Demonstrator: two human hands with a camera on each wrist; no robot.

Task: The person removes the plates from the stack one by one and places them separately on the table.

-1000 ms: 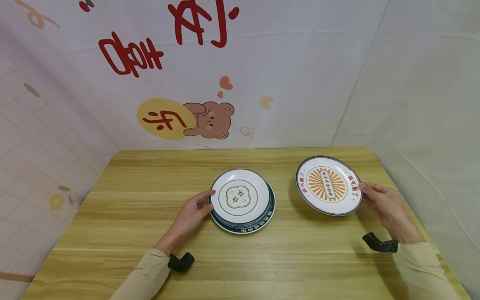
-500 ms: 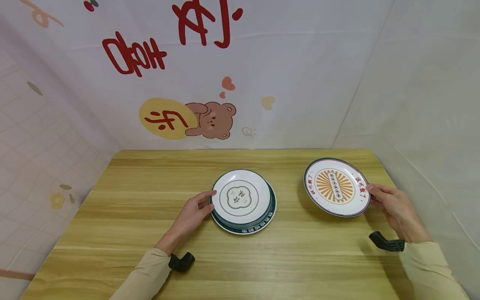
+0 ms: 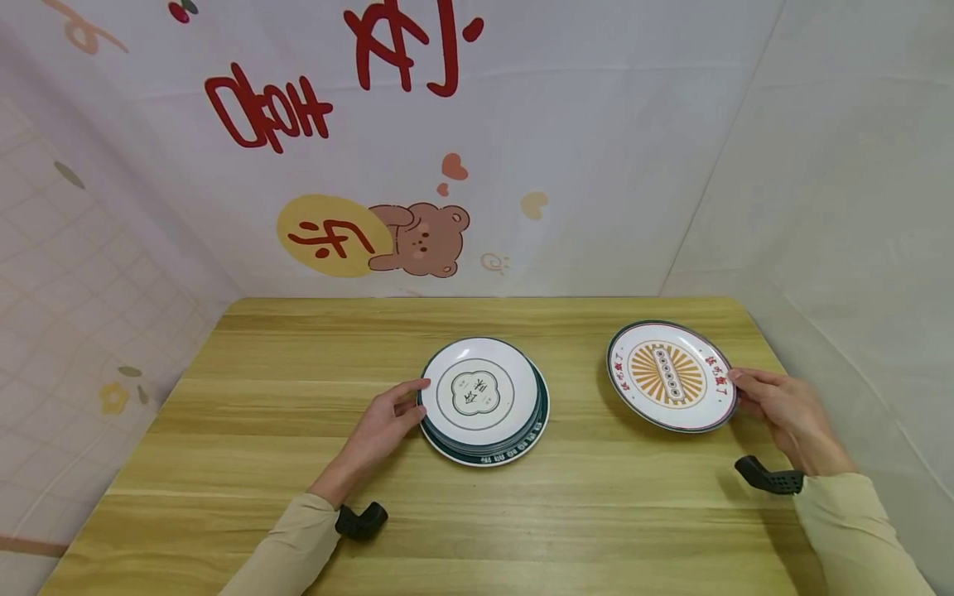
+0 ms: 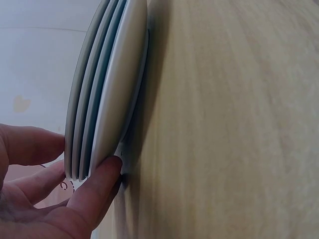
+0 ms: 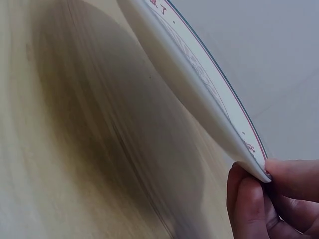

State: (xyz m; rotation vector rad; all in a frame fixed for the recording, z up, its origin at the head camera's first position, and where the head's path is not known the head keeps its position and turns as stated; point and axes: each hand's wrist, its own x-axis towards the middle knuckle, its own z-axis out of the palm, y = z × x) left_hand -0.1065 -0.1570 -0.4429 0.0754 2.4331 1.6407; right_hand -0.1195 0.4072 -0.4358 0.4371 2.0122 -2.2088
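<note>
A stack of plates sits on the table, with a white dark-rimmed plate on top and a wider green-rimmed one at the bottom. My left hand holds the stack's left edge. In the left wrist view its fingers reach the underside of the lowest rim, while another digit touches the upper edge. Over the table's right side, my right hand pinches the right rim of a white plate with an orange sunburst and red characters. That plate hovers above the wood, slightly tilted, its shadow visible in the right wrist view.
The wooden table ends at a white cloth backdrop printed with a bear and red characters. Another pale cloth wall rises close by the right hand. Each wrist carries a black mount.
The right hand has moved the sunburst plate a little to the right and slightly lower. The left hand stays at the stack's edge, without visible movement.
</note>
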